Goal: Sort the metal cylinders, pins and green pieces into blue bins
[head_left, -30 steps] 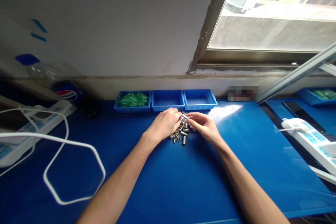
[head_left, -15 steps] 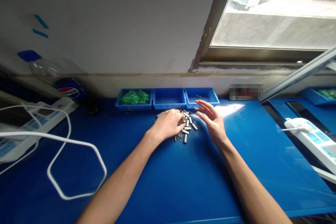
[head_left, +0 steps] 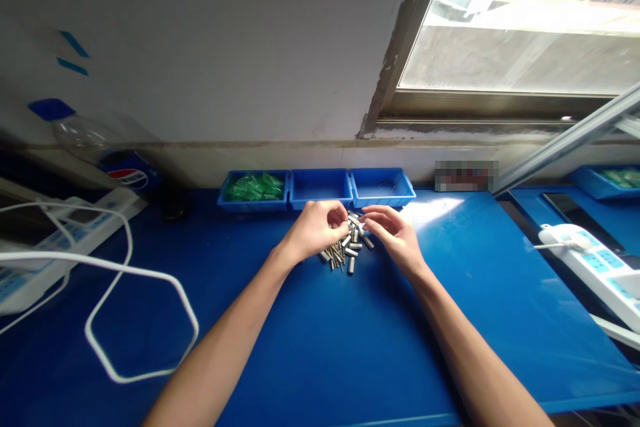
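Note:
On the blue table lies a pile of small metal parts: short silver block-like pieces (head_left: 351, 265) and thin pin-like pieces with a brassy tint (head_left: 338, 257). My left hand (head_left: 317, 232) is over the pile's left side, thumb and forefinger closed in a pinch. Whatever sits between those fingertips is too small to make out. My right hand (head_left: 395, 237) reaches in from the pile's right side, close to the left fingertips. Its thumb and forefinger come together at the tips, and anything between them is unclear.
Behind the pile stand three joined blue bins: one with green plastic packets (head_left: 255, 187), a middle bin (head_left: 320, 202), and a right bin (head_left: 385, 200) with a few thin pieces. A white cable (head_left: 137, 271) loops at left, near a bottle (head_left: 127, 170). A power strip (head_left: 600, 260) lies right.
My right hand has moved left to the pile, its spread fingers drawing together. My left hand has lifted slightly off the parts, with its fingers in a pinch.

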The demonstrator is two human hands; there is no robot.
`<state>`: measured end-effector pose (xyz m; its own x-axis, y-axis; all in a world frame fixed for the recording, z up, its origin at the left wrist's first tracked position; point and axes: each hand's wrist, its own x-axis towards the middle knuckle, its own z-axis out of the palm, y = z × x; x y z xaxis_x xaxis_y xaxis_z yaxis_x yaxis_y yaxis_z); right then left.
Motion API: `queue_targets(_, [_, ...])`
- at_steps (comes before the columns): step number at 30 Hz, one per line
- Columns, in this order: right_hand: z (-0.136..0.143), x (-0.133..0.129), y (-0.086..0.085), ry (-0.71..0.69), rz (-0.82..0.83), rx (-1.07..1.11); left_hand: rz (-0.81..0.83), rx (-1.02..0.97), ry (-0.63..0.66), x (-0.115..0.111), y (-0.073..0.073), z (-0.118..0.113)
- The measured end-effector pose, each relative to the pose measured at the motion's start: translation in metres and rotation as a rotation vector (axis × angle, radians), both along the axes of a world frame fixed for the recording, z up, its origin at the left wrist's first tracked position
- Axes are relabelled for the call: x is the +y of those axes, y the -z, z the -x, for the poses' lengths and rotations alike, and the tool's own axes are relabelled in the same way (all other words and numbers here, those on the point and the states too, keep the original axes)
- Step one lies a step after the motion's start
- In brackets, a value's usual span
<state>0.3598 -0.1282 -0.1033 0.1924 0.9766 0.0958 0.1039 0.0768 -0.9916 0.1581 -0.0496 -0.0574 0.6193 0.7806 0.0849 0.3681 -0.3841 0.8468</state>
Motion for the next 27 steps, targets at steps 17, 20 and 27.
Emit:
queue_targets(17, [0.006, -0.002, 0.001, -0.12, 0.098, 0.155, 0.178, -0.126, 0.115, 0.008, -0.002, 0.009])
queue_targets(20, [0.005, -0.002, 0.001, -0.061, 0.057, 0.15, 0.035, -0.012, 0.08, 0.01, -0.003, 0.013])
queue_targets(27, [0.0, 0.0, 0.0, 0.004, -0.051, 0.13, -0.187, 0.333, 0.042, 0.013, -0.003, 0.023])
